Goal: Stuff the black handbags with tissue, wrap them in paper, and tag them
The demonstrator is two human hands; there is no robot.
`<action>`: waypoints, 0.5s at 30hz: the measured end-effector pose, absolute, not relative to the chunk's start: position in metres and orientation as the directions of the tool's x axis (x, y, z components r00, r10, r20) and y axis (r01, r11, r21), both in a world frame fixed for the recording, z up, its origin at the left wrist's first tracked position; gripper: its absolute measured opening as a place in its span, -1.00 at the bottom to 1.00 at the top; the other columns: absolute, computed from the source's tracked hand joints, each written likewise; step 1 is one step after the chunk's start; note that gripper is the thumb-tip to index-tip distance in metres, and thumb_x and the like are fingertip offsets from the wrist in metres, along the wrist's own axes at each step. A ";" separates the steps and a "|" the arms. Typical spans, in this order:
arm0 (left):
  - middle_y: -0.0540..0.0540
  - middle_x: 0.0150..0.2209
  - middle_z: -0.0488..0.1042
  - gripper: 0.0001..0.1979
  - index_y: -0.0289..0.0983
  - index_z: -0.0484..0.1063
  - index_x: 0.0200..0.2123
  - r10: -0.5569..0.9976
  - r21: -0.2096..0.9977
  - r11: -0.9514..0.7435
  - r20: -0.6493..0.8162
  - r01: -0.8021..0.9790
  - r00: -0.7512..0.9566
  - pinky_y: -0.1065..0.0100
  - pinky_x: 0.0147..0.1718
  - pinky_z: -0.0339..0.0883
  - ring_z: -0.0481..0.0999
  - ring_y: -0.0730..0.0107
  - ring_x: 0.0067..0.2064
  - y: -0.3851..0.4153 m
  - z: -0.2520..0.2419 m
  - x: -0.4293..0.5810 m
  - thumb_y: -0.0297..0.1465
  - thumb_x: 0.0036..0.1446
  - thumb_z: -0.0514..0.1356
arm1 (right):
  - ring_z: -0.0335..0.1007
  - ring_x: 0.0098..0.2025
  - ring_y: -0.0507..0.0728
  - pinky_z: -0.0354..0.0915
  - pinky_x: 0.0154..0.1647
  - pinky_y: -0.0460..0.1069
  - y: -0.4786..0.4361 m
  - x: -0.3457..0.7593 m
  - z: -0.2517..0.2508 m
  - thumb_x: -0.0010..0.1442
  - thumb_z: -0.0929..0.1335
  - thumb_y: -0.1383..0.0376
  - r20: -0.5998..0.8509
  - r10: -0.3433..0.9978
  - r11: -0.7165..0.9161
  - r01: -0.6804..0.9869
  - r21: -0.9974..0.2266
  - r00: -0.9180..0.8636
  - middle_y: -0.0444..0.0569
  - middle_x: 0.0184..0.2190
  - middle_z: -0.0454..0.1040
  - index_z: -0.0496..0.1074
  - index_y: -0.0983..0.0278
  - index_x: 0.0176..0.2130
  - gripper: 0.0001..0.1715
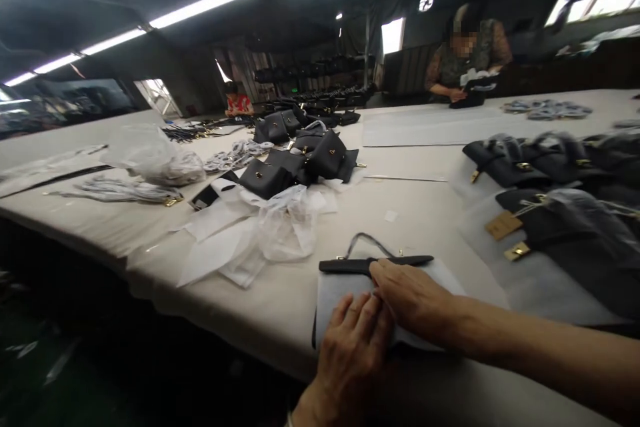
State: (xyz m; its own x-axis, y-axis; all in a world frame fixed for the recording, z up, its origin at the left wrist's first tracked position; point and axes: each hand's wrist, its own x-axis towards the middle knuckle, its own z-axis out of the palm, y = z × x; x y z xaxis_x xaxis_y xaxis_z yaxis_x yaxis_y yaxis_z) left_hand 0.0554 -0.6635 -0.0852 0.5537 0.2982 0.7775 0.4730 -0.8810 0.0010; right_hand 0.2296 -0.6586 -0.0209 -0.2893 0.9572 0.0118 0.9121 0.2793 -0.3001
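Note:
A black handbag (pixel 345 267) lies in front of me, its thin top handle (pixel 373 237) standing up at the far side. A white sheet (pixel 333 300) covers the bag's front below the black flap. My left hand (pixel 353 347) rests on that sheet with fingers stretched out. My right hand (pixel 415 293) has its fingers bent together at the middle of the flap, apparently gripping a narrow strap there. What lies under the fingertips is mostly hidden. Both hands nearly touch each other.
Black handbags with wrapped handles (pixel 575 233) lie to the right. Several black bags (pixel 295 153) are piled ahead, beside crumpled plastic (pixel 287 223) and white sheets. Wrapped straps (pixel 120 190) lie left. A co-worker (pixel 470 57) handles a dark bag across the table (pixel 415 213).

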 end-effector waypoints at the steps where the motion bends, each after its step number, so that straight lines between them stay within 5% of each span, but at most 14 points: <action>1: -0.23 -0.01 0.54 -0.47 -0.35 0.42 0.11 0.301 0.005 -0.881 0.778 0.473 0.552 0.16 0.16 0.25 0.48 0.19 0.07 -0.664 -0.081 0.054 -0.14 0.40 -0.14 | 0.40 -0.33 0.13 0.28 -0.29 -0.02 -0.658 0.229 -0.016 0.18 0.27 0.40 -0.029 0.977 0.185 0.910 -0.371 -0.211 0.00 -0.36 0.48 0.35 0.27 -0.33 -0.92; 5: -0.24 0.15 0.43 -0.31 -0.36 0.21 0.28 0.297 -0.073 -0.896 0.633 0.437 0.715 0.09 0.21 0.19 0.35 0.10 0.21 -0.664 -0.065 0.037 0.02 0.29 0.00 | 0.41 -0.37 0.09 0.28 -0.36 -0.05 -0.661 0.249 -0.002 0.17 0.33 0.15 -0.116 0.993 -0.075 0.649 -0.757 -0.020 -0.09 -0.38 0.50 0.40 0.24 -0.31 -0.80; 7: -0.25 0.25 0.32 -0.18 -0.33 0.10 0.34 0.339 -0.091 -0.882 0.558 0.461 0.758 -0.01 0.24 0.11 0.23 0.01 0.29 -0.663 -0.064 0.025 0.08 0.20 0.09 | 0.41 -0.42 0.08 0.29 -0.38 -0.04 -0.661 0.269 0.006 0.20 0.30 0.00 -0.084 0.994 -0.107 0.580 -0.808 0.065 -0.10 -0.36 0.51 0.42 0.24 -0.22 -0.64; 11: -0.14 0.31 0.25 -0.35 -0.18 0.06 0.37 0.439 -0.077 -0.803 0.594 0.591 0.674 -0.03 0.24 0.04 0.14 0.02 0.33 -0.657 -0.083 0.010 -0.19 0.26 0.11 | 0.44 -0.23 0.16 0.29 -0.15 0.02 -0.638 0.303 0.016 0.21 0.31 0.05 0.023 0.987 -0.121 0.825 -0.552 0.160 -0.01 -0.26 0.54 0.46 0.24 -0.20 -0.66; 15: -0.11 0.30 0.25 -0.39 -0.13 0.06 0.37 0.452 -0.083 -0.781 0.609 0.619 0.651 -0.01 0.18 0.12 0.17 0.01 0.32 -0.654 -0.101 0.010 -0.27 0.27 0.06 | 0.43 -0.12 0.26 0.27 -0.10 0.06 -0.590 0.301 0.010 0.14 0.38 0.09 -0.202 0.977 -0.151 0.889 -0.433 0.068 0.13 -0.19 0.54 0.50 0.32 -0.24 -0.65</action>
